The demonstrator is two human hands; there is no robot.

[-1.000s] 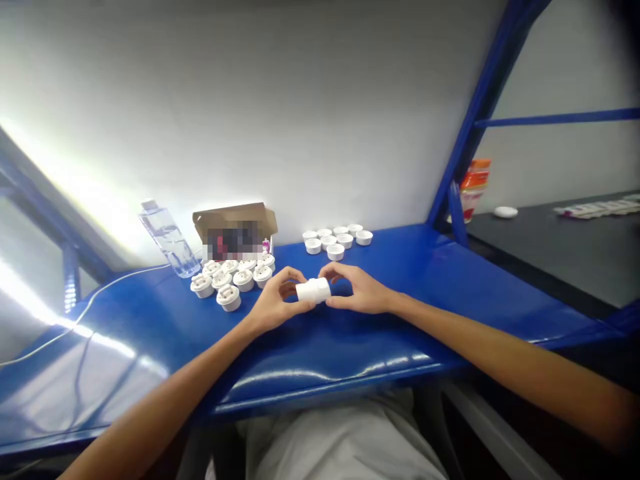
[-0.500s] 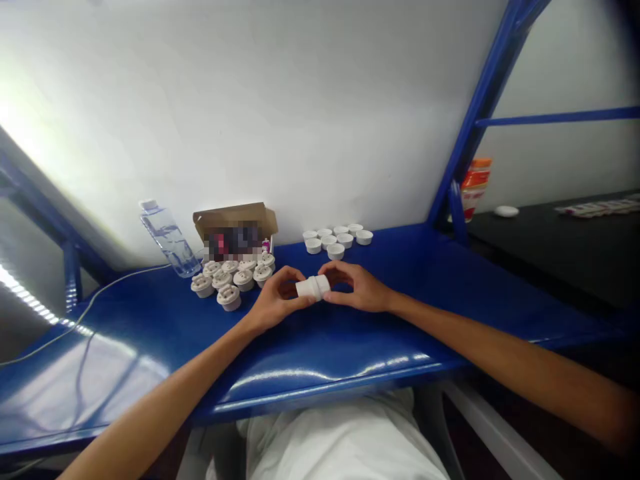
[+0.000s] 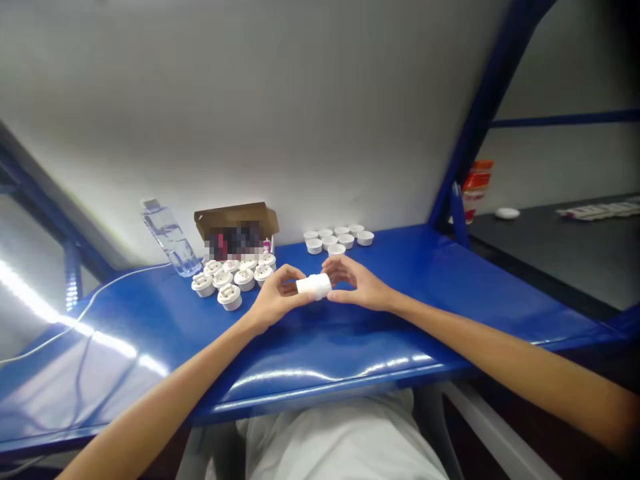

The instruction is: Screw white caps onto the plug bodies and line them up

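Note:
A small white cylindrical plastic part point(image 3: 313, 286) is held sideways just above the blue bench top point(image 3: 450, 280). My left hand point(image 3: 275, 300) pinches its left end with curled fingers. My right hand point(image 3: 357, 285) grips its right end, fingers closed around it. Left of my hands, a cluster of several white round parts with inserts point(image 3: 230, 279) sits on the bench. Behind my hands lies a group of several white cup-shaped caps point(image 3: 337, 240).
An open cardboard box point(image 3: 235, 230) and a clear water bottle point(image 3: 169, 238) stand against the white wall. A white cable point(image 3: 90, 307) runs across the left of the bench. A blue frame post point(image 3: 480, 120) rises at the right, beside a dark table point(image 3: 555, 247).
Both hands stay on the white part, which has shifted slightly up and tilted a little between them. The view has barely moved.

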